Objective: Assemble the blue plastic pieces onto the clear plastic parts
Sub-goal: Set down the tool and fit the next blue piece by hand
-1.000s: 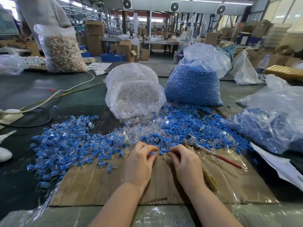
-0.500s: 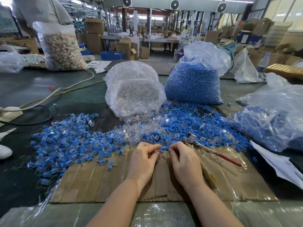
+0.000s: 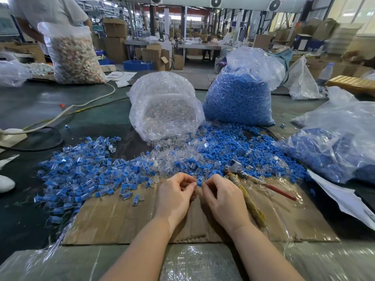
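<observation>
Factory hall — cardboard sheet (image 3: pixel 125 222) under both hands.

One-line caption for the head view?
Both hands, left hand and right hand, pinch a blue piece over cardboard.

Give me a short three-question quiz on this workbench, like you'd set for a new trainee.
1. True or false: the pliers lie to the right of both hands.
2. Which bag stands nearer the middle of the table: A) the bag of clear parts or B) the bag of blue pieces?
3. Fill in: the left hand and right hand work above a sheet of ____.

Key: 1 true; 2 A; 3 cardboard.
</observation>
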`<state>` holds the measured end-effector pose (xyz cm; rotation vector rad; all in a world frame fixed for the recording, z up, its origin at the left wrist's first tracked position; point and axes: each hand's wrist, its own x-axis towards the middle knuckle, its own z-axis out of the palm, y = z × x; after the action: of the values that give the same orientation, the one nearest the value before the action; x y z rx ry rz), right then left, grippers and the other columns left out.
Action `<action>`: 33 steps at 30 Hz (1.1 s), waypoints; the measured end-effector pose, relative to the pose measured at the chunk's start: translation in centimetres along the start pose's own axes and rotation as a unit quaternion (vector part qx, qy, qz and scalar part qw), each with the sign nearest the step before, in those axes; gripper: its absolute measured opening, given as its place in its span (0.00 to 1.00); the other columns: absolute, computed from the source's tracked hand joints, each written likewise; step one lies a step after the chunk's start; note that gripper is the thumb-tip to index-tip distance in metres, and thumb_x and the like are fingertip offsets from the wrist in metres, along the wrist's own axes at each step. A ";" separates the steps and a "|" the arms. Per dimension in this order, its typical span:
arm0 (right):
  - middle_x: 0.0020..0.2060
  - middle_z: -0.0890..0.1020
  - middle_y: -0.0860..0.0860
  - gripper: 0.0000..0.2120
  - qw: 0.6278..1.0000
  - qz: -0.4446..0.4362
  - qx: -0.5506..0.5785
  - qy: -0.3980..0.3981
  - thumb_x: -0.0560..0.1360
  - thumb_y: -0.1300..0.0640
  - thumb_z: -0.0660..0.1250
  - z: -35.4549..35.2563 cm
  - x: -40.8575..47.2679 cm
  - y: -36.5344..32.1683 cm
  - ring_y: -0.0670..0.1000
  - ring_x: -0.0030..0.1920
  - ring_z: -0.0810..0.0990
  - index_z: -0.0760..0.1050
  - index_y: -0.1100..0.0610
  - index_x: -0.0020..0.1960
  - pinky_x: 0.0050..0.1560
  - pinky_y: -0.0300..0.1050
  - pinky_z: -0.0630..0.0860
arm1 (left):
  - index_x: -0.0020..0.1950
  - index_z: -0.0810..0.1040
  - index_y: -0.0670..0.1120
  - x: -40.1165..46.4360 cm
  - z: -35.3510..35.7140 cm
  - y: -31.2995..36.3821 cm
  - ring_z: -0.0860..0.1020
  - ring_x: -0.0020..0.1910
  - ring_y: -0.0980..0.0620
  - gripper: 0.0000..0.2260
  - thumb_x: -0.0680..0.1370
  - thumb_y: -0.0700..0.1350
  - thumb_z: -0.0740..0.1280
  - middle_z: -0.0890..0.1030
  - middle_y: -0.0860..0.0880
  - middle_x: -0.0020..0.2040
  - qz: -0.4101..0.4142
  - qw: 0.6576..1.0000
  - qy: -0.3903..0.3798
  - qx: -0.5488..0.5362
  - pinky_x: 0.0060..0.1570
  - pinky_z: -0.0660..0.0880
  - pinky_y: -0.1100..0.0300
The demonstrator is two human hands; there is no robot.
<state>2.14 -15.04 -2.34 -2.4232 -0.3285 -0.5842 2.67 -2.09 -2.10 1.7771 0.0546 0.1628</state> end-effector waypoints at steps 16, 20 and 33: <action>0.40 0.79 0.48 0.09 0.998 -0.055 0.038 0.002 0.70 0.60 0.73 -0.5 0.0 -0.2 0.48 0.41 0.76 0.80 0.56 0.50 0.45 0.43 0.75 | 0.44 0.79 0.49 -0.3 -0.3 0.4 0.81 0.39 0.55 0.06 0.75 0.37 0.67 0.82 0.49 0.40 0.025 0.999 -0.034 0.011 0.37 0.76 0.69; 0.39 0.79 0.49 0.08 0.997 -0.062 0.041 -0.004 0.71 0.57 0.72 -0.6 0.1 -0.2 0.49 0.42 0.77 0.81 0.57 0.49 0.44 0.44 0.75 | 0.45 0.79 0.49 -0.3 -0.3 0.4 0.81 0.39 0.53 0.08 0.75 0.35 0.66 0.82 0.47 0.40 0.026 0.999 -0.039 0.001 0.39 0.78 0.65; 0.43 0.79 0.49 0.13 0.999 -0.031 -0.014 0.018 0.69 0.56 0.73 -1.2 0.0 -0.1 0.51 0.47 0.76 0.80 0.57 0.52 0.51 0.46 0.73 | 0.42 0.79 0.49 -0.1 -0.1 0.3 0.80 0.40 0.52 0.06 0.74 0.37 0.69 0.82 0.49 0.38 0.030 0.999 -0.020 0.041 0.43 0.78 0.62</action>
<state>1.70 -15.74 -1.40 -2.4334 -0.3842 -0.6627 2.50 -2.03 -1.79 1.8639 -0.0201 0.1700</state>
